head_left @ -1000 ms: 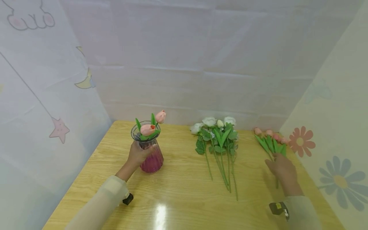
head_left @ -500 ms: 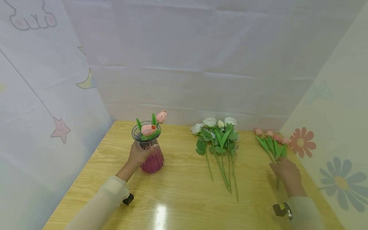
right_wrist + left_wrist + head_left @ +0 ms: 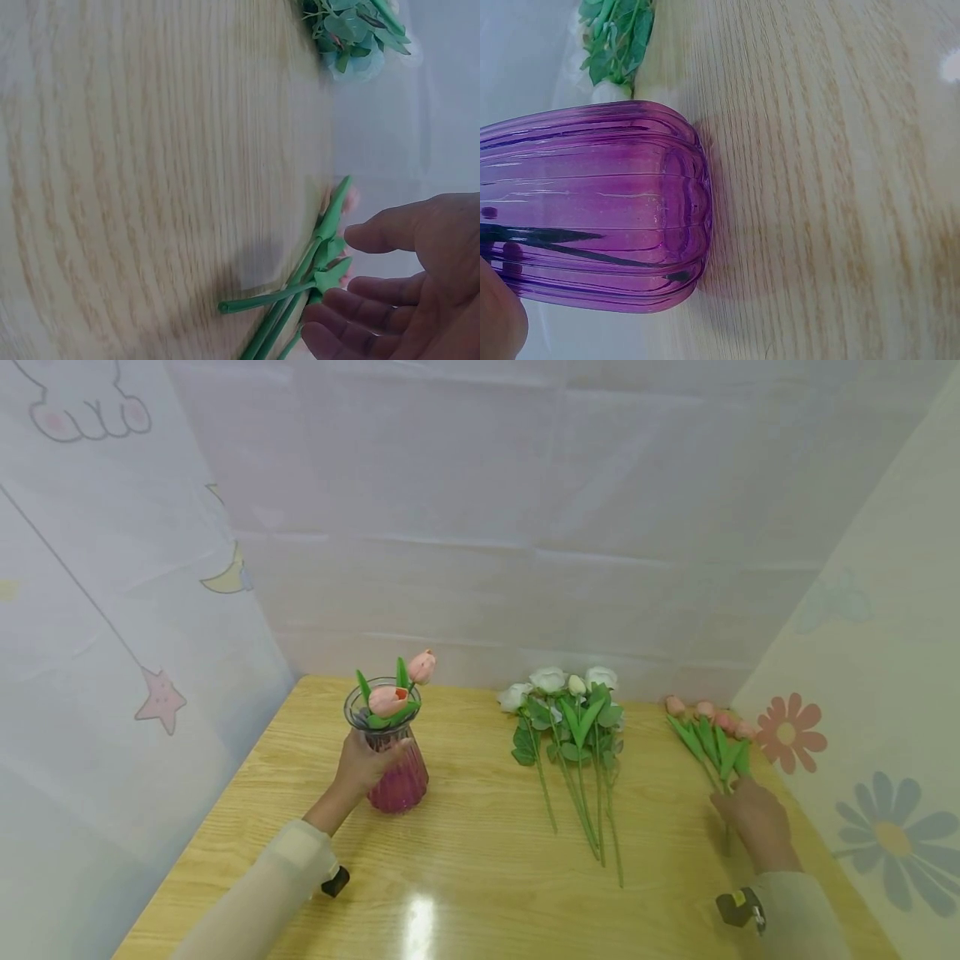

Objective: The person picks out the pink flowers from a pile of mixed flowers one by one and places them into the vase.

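On the left in the head view, my left hand [image 3: 363,768] grips a ribbed glass vase [image 3: 403,787], purple toward its base, which stands on the table. Pink tulips [image 3: 387,700] with green leaves rise from its mouth. The left wrist view shows the vase's lower part [image 3: 607,202] with dark stems inside. At far right lie several pink tulips [image 3: 725,722], heads toward the back wall. My right hand [image 3: 757,827] is over their stems. In the right wrist view its thumb stands apart from the loosely bent fingers [image 3: 375,300], close beside the green stems [image 3: 274,322].
Several white roses [image 3: 547,679] and a pale bud [image 3: 576,685] lie mid-table, their long stems pointing toward me. The wooden table [image 3: 480,902] meets printed cloth walls at the back, left and right. A small black device [image 3: 738,907] sits at my right wrist.
My right hand has slid slightly toward me and to the right along the tulip stems. The left hand and the vase stay in place.
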Motion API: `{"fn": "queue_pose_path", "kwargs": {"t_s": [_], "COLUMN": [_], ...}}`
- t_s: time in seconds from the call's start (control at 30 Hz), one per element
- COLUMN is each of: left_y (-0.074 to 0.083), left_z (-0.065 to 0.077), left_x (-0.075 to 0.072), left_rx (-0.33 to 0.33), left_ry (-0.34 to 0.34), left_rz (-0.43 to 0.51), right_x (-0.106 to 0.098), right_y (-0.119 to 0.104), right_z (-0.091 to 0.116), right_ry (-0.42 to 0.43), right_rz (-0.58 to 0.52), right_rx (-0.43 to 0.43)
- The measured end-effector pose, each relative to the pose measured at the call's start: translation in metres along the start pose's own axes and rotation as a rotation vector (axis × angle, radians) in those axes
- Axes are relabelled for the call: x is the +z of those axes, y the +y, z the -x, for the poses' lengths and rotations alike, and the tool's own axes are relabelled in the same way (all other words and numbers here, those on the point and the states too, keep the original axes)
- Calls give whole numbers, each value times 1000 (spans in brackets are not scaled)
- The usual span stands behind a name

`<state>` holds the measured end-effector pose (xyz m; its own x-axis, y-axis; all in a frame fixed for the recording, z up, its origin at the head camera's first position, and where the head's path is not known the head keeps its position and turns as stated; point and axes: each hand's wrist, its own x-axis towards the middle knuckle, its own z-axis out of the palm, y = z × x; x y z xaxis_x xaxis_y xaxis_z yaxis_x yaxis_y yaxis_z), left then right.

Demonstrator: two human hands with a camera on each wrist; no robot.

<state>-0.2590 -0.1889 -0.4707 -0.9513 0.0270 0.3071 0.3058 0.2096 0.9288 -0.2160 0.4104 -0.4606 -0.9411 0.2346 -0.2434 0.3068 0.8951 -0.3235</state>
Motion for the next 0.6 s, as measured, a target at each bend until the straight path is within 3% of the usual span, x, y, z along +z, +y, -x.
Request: {"fn": "queue_pose_path", "kwargs": {"t_s": [0.4, 0.6], "left_y": [0, -2], "left_z": [0, 0], "left_x": [0, 0], "left_rx": [10, 2], "left_ry": [-1, 2], "left_rz": [6, 22], "right_x": [5, 3], "right_y": [12, 13], "right_z": [-3, -2], "right_ry": [45, 28], "right_rz": [-14, -62], "right_rx": [-41, -22]}}
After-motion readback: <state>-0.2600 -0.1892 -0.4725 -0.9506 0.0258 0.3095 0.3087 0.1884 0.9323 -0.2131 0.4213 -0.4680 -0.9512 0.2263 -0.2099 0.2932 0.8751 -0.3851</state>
